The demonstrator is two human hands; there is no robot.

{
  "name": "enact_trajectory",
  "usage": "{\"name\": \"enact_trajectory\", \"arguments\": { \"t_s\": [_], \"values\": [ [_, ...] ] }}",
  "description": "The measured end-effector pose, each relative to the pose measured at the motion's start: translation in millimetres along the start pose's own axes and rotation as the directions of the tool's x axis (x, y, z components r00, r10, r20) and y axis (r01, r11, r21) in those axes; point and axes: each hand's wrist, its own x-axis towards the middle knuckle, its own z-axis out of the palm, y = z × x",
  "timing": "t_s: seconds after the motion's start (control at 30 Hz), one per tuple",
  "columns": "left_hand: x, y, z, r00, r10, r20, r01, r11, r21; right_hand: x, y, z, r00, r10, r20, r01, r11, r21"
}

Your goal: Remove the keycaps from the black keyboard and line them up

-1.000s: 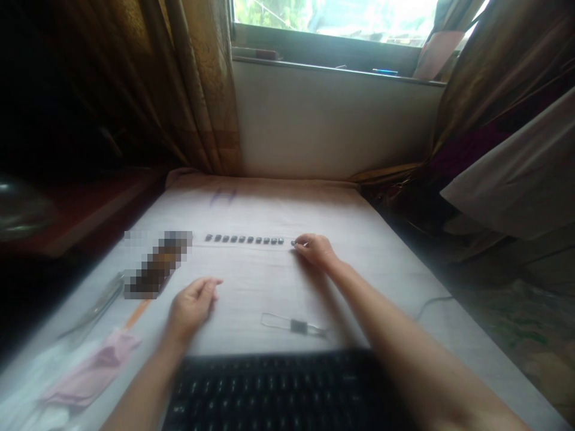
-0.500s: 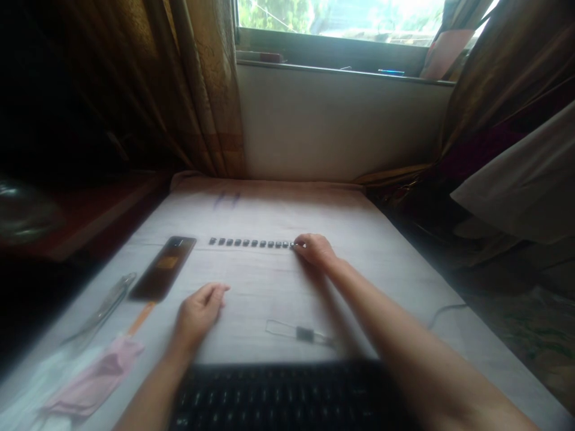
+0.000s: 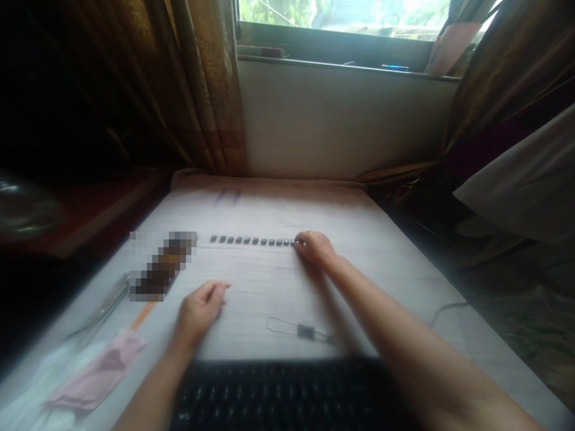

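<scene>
A row of several small black keycaps (image 3: 255,241) runs across the white cloth. At its right end, my right hand (image 3: 314,245) pinches the last keycap (image 3: 294,242) between thumb and fingertips, low against the cloth; the fingers partly cover it. My left hand (image 3: 204,305) rests on the cloth nearer to me, its fingers curled together, and I see nothing in it. A black keyboard (image 3: 278,395) lies along the near edge, partly blurred. Between keyboard and row lies a wire-loop tool with a dark middle (image 3: 306,331), apparently a keycap puller.
To the left lie a dark pixelated flat object (image 3: 164,266), glasses (image 3: 105,302), an orange strip (image 3: 144,314) and a pink cloth (image 3: 96,374). A cable (image 3: 449,306) crosses the table's right edge. Curtains (image 3: 206,90) hang beside the window.
My right hand stays at the row's right end, pinching the keycap. My left hand keeps its place. The whole view has shifted slightly; the flat object at left is now pixelated.
</scene>
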Motion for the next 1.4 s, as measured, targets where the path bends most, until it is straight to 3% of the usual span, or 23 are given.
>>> {"name": "enact_trajectory", "arguments": {
  "t_s": [1.07, 1.23, 1.4],
  "values": [
    [1, -6, 0.0, 1.0, 0.016, 0.011, -0.016, 1.0, -0.013, -4, 2, 2, 1.0, 0.02, -0.008, -0.019, 0.999, 0.025],
    [2, -6, 0.1, 1.0, 0.022, 0.007, -0.022, 1.0, -0.013, -29, 5, -13, 0.999, 0.03, 0.024, -0.031, 0.998, 0.058],
    [2, -4, 1.2, 1.0, 0.029, 0.003, -0.029, 0.999, -0.02, -86, 4, -28, 0.971, -0.09, 0.22, 0.06, 0.988, 0.139]
  ]
}}
